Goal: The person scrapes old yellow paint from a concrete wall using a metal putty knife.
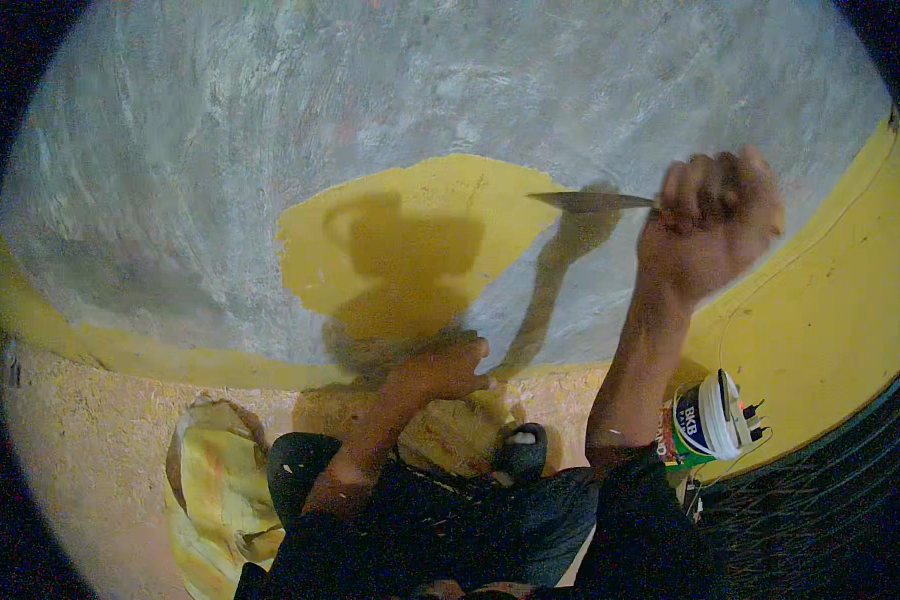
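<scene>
My right hand [715,205] is raised in front of the wall, its fingers wrapped round the handle of a putty knife [595,202]. The thin dark blade points left, seen almost edge-on, and the hand is slightly blurred. Behind it the wall carries a grey, streaky coat [370,90] around a bare yellow patch [420,185], over which shadows of my head and arm fall. Low at the wall's foot, my left hand [440,365] is closed; whatever its fingers may hold is hidden.
A paint bucket [710,425] with a white rim stands at the right, with dark plugs and a thin cable by it. A yellow-stained sack [225,490] lies at the left on the speckled floor [90,450]. Dark ridged material [820,500] fills the lower right.
</scene>
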Demonstrator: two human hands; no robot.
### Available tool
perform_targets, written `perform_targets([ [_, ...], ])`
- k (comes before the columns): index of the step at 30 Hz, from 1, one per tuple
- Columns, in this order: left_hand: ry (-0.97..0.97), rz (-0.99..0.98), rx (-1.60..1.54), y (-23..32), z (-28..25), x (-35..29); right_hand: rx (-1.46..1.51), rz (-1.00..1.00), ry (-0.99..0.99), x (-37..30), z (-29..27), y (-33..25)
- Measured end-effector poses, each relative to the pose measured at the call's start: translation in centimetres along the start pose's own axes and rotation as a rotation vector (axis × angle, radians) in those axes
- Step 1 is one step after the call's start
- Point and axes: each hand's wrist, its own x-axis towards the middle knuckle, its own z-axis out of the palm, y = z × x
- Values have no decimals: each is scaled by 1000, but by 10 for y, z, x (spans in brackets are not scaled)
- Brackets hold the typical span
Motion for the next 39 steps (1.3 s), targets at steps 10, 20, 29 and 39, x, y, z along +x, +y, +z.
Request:
perform_targets([
  [10, -72, -19, 11, 17, -14, 3, 431, 32, -290, 23, -42, -32],
  [20, -30, -3, 13, 17, -8, 7, 499, 35, -520, 23, -49, -16],
  [29, -63, 11, 29, -6, 9, 12, 464, -55, -368, 11, -55, -29],
  [39, -31, -3, -35, 11, -4, 7, 655, -146, -320, 22, -63, -58],
])
